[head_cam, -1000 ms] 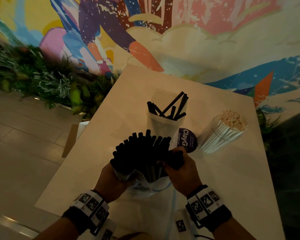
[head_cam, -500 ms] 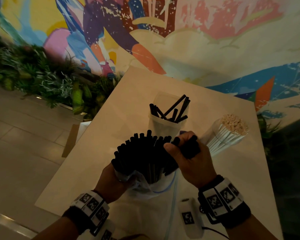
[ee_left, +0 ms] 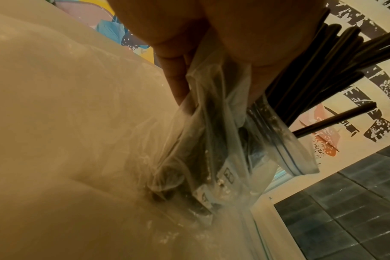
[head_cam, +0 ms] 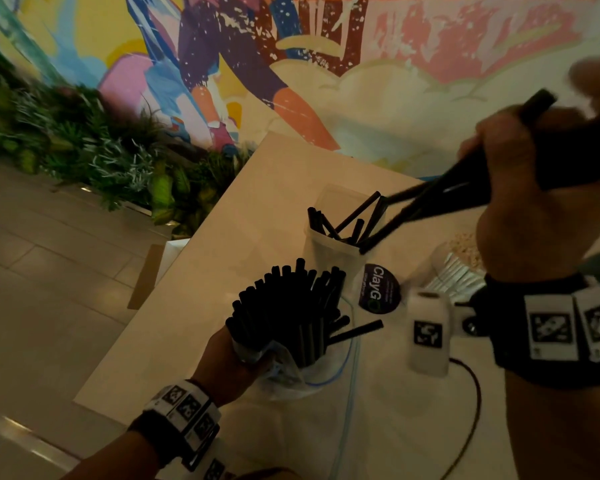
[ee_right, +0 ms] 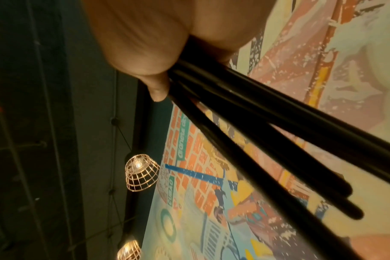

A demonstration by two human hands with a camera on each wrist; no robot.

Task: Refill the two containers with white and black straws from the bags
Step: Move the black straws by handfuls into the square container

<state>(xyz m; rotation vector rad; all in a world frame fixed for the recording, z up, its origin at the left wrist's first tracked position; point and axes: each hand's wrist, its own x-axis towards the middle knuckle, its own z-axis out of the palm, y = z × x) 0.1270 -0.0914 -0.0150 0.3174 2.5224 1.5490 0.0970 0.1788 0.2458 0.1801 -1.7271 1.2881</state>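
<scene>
Right hand [head_cam: 534,188] has lifted up and to the right since the earlier frame, away from the bag, now raised above the table with a handful of black straws [head_cam: 440,199] clamped in its curled fingers. Straw tips point down-left, lowest ends at the rim of the clear container [head_cam: 329,251], which already has a few black straws leaning inside. Right wrist view shows the same bundle [ee_right: 267,133] fanning out from the fist [ee_right: 145,40], thumb and fingers wrapped tight.

Left hand [head_cam: 229,365] stays low, near side of the table, fingers closed round the clear plastic bag [head_cam: 284,372] with the main bunch of black straws [head_cam: 291,306] standing up out of its mouth. One straw [head_cam: 355,332] sticks out sideways to the right. Left wrist view: fingers [ee_left: 174,70] squeezing the crumpled bag [ee_left: 211,149], its bottom on the table, straws [ee_left: 323,73] poking up past the palm.

Hands well apart, right high, left low. Container sits between them, farther back. White straws [head_cam: 461,268] lie behind the right wrist, mostly hidden. Purple round label [head_cam: 378,289] just beside the container base. White tagged device [head_cam: 428,334] with cable on the white table [head_cam: 257,209]. Mural wall and plants behind.
</scene>
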